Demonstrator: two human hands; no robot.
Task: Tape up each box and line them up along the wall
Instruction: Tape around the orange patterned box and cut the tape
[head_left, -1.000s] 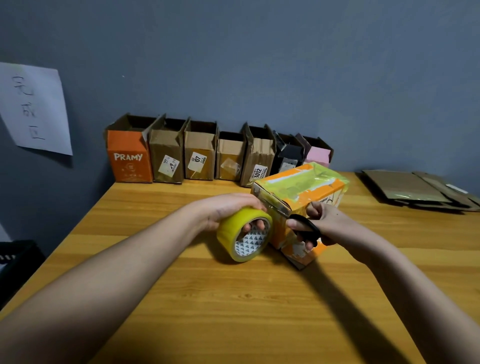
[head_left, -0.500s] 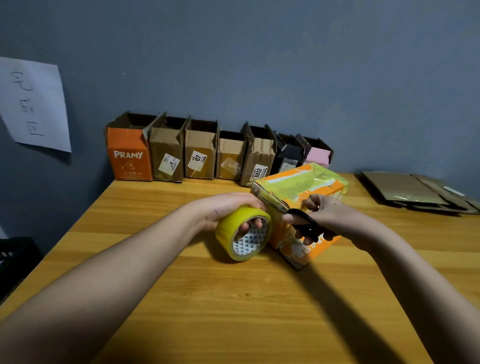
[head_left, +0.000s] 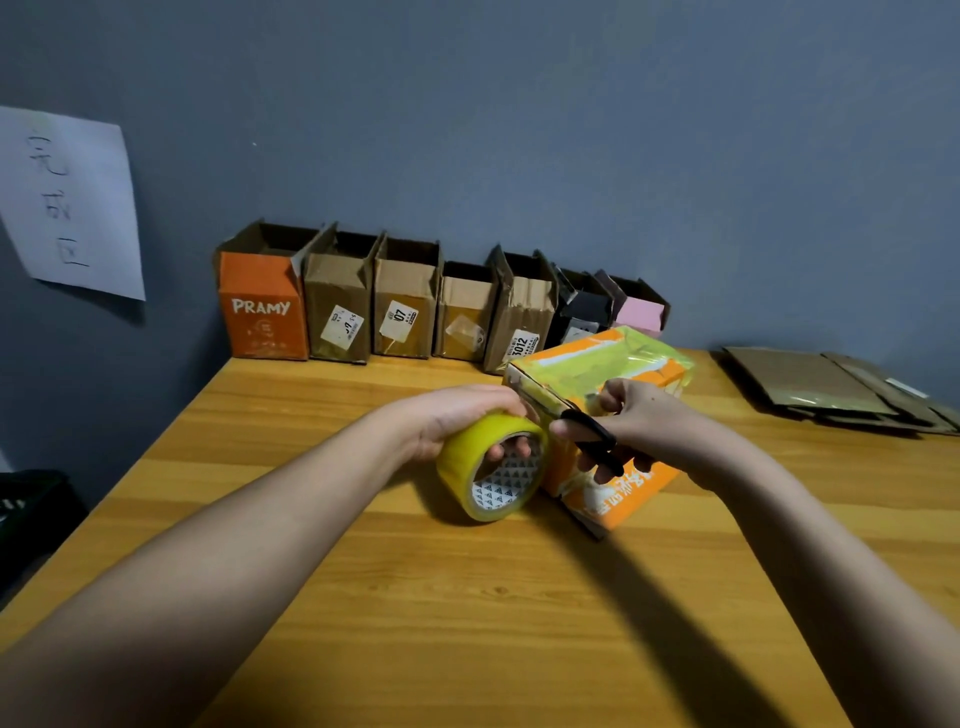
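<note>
Head view, the only one we get. The box (head_left: 597, 410) we're taping sits around the middle of the desk (head_left: 363, 597), a bit toward the back edge, tilted up on one edge and not lying flat. It's orange with yellow tape already shiny across the top face.

Our left hand (head_left: 467, 421) is wrapped over the roll (head_left: 493, 467) with fingers (head_left: 511, 447) hooked through the core, so it's gripping the roll, which stands on edge on the desk right against the box's near end.

Our right hand (head_left: 639, 426) has its fingers curled through the black scissors (head_left: 592, 436), held at the box's near top edge where the tape strip runs off toward the roll. Can't really make out the blades.

Handling guess: thin card, probably light and likely empty, so it'll slide or tip if we push. The taped top looks slick, so we'd grab it by the bare side walls or near the corners where the card is stiffest, not squeeze the middle of a face.

Along the back edge by the wall (head_left: 519, 130) there's a row of boxes (head_left: 405, 306) standing side by side, tops open. Flattened cardboard (head_left: 821, 384) lies at the back right corner. A paper sign (head_left: 67, 202) hangs on the wall to the left.
</note>
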